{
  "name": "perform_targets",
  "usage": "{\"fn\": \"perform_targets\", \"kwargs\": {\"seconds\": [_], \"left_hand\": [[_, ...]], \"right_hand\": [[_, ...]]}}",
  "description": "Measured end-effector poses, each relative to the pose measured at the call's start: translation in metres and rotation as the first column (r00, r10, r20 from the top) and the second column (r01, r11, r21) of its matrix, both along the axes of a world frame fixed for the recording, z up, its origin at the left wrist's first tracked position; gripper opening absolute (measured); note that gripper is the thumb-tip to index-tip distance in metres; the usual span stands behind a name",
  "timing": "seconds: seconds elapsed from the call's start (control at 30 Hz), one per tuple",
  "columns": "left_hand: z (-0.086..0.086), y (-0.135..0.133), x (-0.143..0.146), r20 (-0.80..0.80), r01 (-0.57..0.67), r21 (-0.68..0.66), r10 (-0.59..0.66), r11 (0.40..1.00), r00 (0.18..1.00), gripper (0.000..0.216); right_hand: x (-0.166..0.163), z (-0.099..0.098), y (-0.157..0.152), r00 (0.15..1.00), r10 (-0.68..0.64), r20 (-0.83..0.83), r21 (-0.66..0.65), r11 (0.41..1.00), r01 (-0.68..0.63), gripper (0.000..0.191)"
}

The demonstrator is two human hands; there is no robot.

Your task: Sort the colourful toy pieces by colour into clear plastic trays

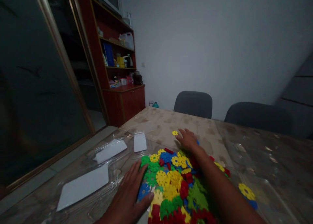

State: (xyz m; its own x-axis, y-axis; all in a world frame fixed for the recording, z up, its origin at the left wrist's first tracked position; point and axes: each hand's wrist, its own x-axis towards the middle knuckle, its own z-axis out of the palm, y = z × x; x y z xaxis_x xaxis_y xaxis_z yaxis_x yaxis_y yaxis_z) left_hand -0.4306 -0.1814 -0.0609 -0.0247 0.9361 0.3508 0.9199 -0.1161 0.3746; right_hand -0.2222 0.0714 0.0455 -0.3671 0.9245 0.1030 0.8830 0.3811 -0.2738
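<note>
A heap of snowflake-shaped plastic building discs [171, 181] in yellow, green, blue and red lies on the table between my forearms. Along the heap's left side my left hand [133, 191] rests flat, fingers stretched out and thumb apart, beside green and blue discs. My right hand [187, 139] reaches over the far edge of the heap with its fingers spread. Just left of its fingertips lies a single yellow disc [174, 133] on the tabletop. A bit of blue shows past the right hand, partly hidden by it. My right forearm covers part of the heap.
Clear plastic trays with white cards [83, 187] lie on the left of the table [156, 122]. Another yellow disc [246, 191] sits on a blue one at the right, near more clear plastic. Two grey chairs [193, 104] stand at the far side; a red-brown cabinet [132, 101] is behind.
</note>
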Motion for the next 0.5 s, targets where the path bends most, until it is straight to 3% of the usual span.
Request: {"fn": "perform_targets", "kwargs": {"seconds": [0.1,0.2,0.3,0.37,0.5], "left_hand": [[-0.007,-0.001,-0.003,-0.030,0.012,0.020,-0.011,1.000,1.000,0.077],[-0.003,0.004,0.003,0.063,0.000,-0.025,0.001,1.000,0.998,0.075],[0.018,0.020,0.022,0.266,-0.001,-0.122,0.033,0.993,0.963,0.073],[0.036,0.036,0.038,0.410,0.077,-0.185,0.006,0.980,0.912,0.075],[0.059,0.066,0.066,0.675,0.218,-0.142,-0.067,0.966,0.734,0.076]], "right_hand": [[-0.012,-0.007,0.014,0.996,0.052,0.071,-0.045,0.998,-0.049,0.041],[-0.017,-0.006,0.016,0.980,0.136,0.144,-0.106,0.987,-0.121,0.039],[-0.014,0.003,0.007,0.957,0.215,0.194,-0.165,0.969,-0.184,0.034],[-0.010,0.010,-0.006,0.942,0.265,0.205,-0.203,0.953,-0.224,0.032],[0.007,0.020,-0.039,0.933,0.297,0.205,-0.238,0.939,-0.247,0.027]]}}
